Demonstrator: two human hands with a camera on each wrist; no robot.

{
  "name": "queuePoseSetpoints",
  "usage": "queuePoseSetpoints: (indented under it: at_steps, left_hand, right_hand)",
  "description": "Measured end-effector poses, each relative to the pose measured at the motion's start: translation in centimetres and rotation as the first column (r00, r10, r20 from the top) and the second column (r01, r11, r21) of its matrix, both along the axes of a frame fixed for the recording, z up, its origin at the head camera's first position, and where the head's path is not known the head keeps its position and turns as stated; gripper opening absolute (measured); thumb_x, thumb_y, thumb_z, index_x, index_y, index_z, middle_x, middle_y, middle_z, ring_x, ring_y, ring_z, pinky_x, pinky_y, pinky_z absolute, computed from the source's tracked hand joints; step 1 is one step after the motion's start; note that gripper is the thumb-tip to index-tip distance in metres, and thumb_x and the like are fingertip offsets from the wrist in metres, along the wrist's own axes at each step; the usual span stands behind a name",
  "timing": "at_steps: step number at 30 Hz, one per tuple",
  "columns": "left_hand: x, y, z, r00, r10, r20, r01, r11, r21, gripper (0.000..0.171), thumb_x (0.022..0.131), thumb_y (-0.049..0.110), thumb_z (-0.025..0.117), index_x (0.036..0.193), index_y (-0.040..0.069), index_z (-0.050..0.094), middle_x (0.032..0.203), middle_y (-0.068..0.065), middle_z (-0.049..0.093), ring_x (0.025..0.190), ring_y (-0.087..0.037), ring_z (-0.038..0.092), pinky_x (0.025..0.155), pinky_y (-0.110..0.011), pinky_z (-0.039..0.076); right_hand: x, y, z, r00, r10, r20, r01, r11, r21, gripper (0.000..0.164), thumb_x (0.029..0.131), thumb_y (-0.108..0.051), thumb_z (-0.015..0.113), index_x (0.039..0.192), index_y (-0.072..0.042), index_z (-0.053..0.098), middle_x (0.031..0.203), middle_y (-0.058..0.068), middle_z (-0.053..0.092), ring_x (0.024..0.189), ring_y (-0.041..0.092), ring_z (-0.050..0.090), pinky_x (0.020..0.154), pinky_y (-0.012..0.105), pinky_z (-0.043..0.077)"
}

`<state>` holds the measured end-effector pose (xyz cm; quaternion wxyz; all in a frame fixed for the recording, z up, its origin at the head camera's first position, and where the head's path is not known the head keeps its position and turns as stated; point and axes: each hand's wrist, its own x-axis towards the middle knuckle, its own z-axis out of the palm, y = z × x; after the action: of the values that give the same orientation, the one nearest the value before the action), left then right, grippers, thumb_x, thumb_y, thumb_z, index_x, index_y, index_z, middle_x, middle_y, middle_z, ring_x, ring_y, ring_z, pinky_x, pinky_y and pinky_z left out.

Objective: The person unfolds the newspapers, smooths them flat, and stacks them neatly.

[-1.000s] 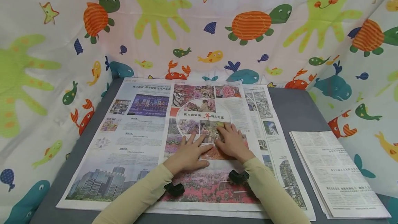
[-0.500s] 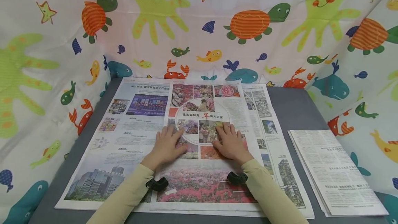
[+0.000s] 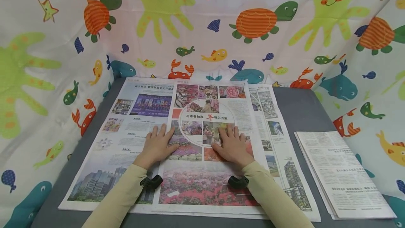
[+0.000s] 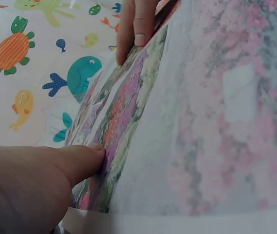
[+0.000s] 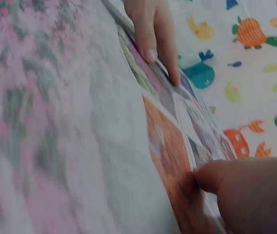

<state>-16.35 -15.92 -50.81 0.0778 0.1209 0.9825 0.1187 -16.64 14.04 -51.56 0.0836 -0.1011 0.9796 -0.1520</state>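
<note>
A folded newspaper page [image 3: 218,182] with flower photos lies on top of a wider open newspaper [image 3: 126,164]. My left hand [image 3: 155,147] rests with spread fingers across the left edge of the folded page, its thumb on the flower pictures. My right hand [image 3: 232,146] lies flat on the middle of the page, fingers pointing away. In the left wrist view the left thumb [image 4: 82,163] touches the printed paper, with the right hand's fingers beyond. The right thumb [image 5: 216,175] presses the page in the right wrist view, near the orange photo.
A stack of folded newspapers [image 3: 345,175] lies on the right of the grey table [image 3: 294,112]. A white curtain [image 3: 202,17] printed with sea animals hangs behind and along both sides. Black wrist cameras sit below both hands.
My left hand has slid left over the folded page, from beside the right hand to the page's left edge. The right hand has stayed almost in place.
</note>
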Motion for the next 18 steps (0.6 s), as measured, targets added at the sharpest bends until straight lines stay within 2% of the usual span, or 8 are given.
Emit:
queuePoseSetpoints:
  at_steps: [3,5,8,11,14,18]
  left_hand:
    - [-0.1,-0.1,-0.1,1.0,0.001,-0.002,-0.001,1.0,-0.005,0.074,0.101,0.052,0.056,0.162,0.017,0.031,0.168,-0.025,0.021,0.153,-0.055,0.015,0.116,-0.072,0.024]
    - [-0.1,-0.3,-0.2,1.0,0.005,-0.002,-0.005,1.0,0.009,0.075,0.101,0.053,0.056,0.162,0.018,0.031,0.168,-0.025,0.02,0.154,-0.055,0.014,0.116,-0.072,0.023]
    - [-0.1,-0.4,-0.4,1.0,0.003,-0.017,-0.003,1.0,0.022,0.075,0.1,0.052,0.056,0.162,0.017,0.032,0.168,-0.024,0.021,0.154,-0.054,0.015,0.116,-0.072,0.023]
    - [-0.1,-0.6,-0.6,0.999,0.004,-0.043,-0.002,0.999,0.035,0.072,0.102,0.048,0.056,0.161,0.014,0.033,0.168,-0.023,0.024,0.154,-0.053,0.018,0.116,-0.071,0.025]
    - [0.0,-0.8,-0.7,0.998,0.005,-0.067,-0.002,0.999,0.046,0.068,0.104,0.042,0.054,0.16,0.009,0.034,0.167,-0.022,0.028,0.153,-0.052,0.021,0.115,-0.071,0.027]
    - [0.1,-0.9,-0.8,0.996,0.01,-0.093,-0.006,0.999,0.033,0.063,0.106,0.036,0.05,0.158,0.004,0.035,0.165,-0.02,0.032,0.152,-0.05,0.025,0.114,-0.069,0.029]
  right_hand:
    - [0.6,-1.6,0.4,0.998,0.058,-0.027,-0.058,0.998,-0.004,0.078,0.1,-0.056,0.054,0.162,-0.016,0.029,0.169,0.025,0.016,0.156,0.052,0.009,0.122,0.071,0.014]
    - [1.2,-3.2,0.6,0.991,0.129,-0.029,-0.13,0.991,-0.022,0.079,0.099,-0.057,0.056,0.162,-0.017,0.029,0.169,0.024,0.018,0.156,0.051,0.011,0.122,0.07,0.015]
    - [2.1,-5.9,0.9,0.97,0.243,-0.003,-0.243,0.969,-0.042,0.083,0.096,-0.061,0.058,0.162,-0.019,0.03,0.17,0.022,0.015,0.157,0.049,0.009,0.124,0.067,0.015]
    - [2.8,-8.4,0.9,0.945,0.327,0.031,-0.326,0.945,-0.015,0.09,0.092,-0.069,0.058,0.163,-0.022,0.028,0.172,0.018,0.011,0.158,0.046,0.005,0.124,0.066,0.014]
    - [3.0,-10.3,0.9,0.93,0.366,0.036,-0.367,0.929,0.035,0.097,0.087,-0.076,0.058,0.164,-0.025,0.024,0.172,0.015,0.01,0.159,0.044,0.006,0.125,0.065,0.016]
    - [3.1,-11.7,0.7,0.924,0.382,0.038,-0.383,0.922,0.057,0.108,0.082,-0.081,0.059,0.165,-0.027,0.019,0.173,0.015,0.007,0.159,0.043,0.005,0.125,0.064,0.016]
